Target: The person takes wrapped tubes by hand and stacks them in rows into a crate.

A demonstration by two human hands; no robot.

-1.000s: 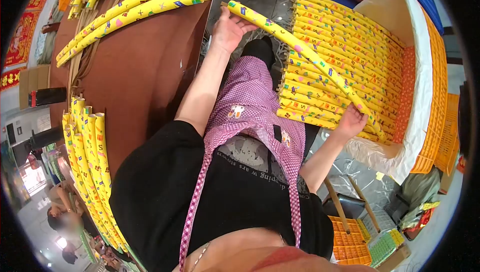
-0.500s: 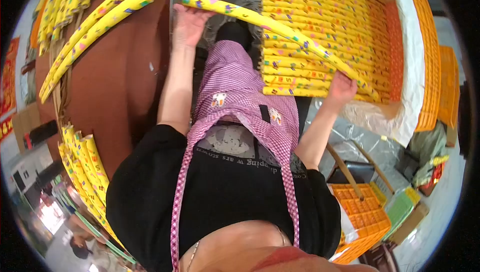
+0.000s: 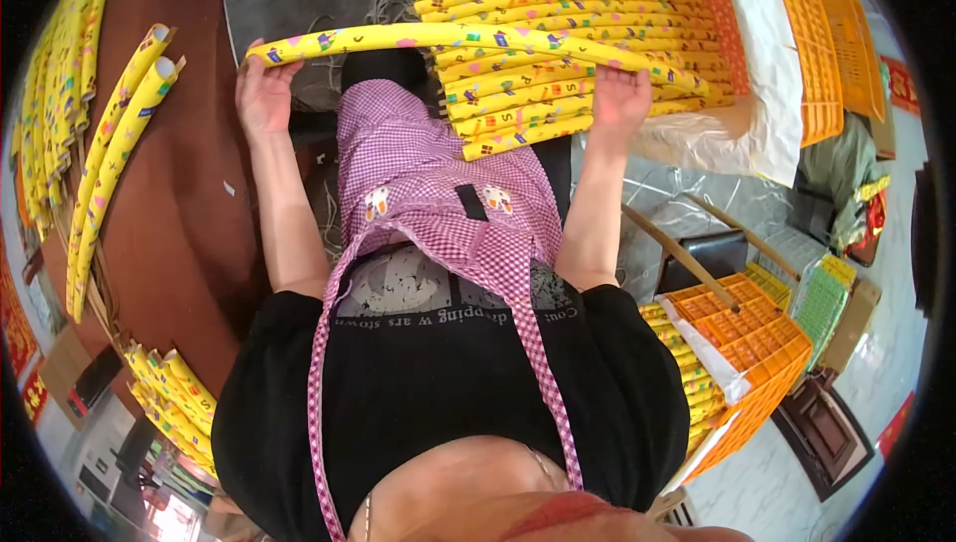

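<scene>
Across my lap I hold a long yellow tube (image 3: 418, 37) with a colourful printed pattern; it looks bowed in this wide view. My left hand (image 3: 266, 96) grips its left end, fingers behind it and palm turned up. Near its other end, my right hand (image 3: 622, 102) has its fingers curled under the tube. Beneath and beyond the right part lies a neat stack of matching yellow tubes (image 3: 538, 94), inside an orange crate (image 3: 809, 44) lined with white sheeting (image 3: 772, 74).
At left is a brown surface (image 3: 179, 174) with two loose yellow tubes (image 3: 124, 154) and more bundles along its far edge. Another orange crate (image 3: 742, 323) holding yellow tubes stands at lower right, beside a wooden stick (image 3: 677, 253). Behind it is a green crate (image 3: 825, 303).
The held tube has gone from slanting down to the right to nearly level. My right hand is higher in view and my left hand lower, as the whole view has shifted.
</scene>
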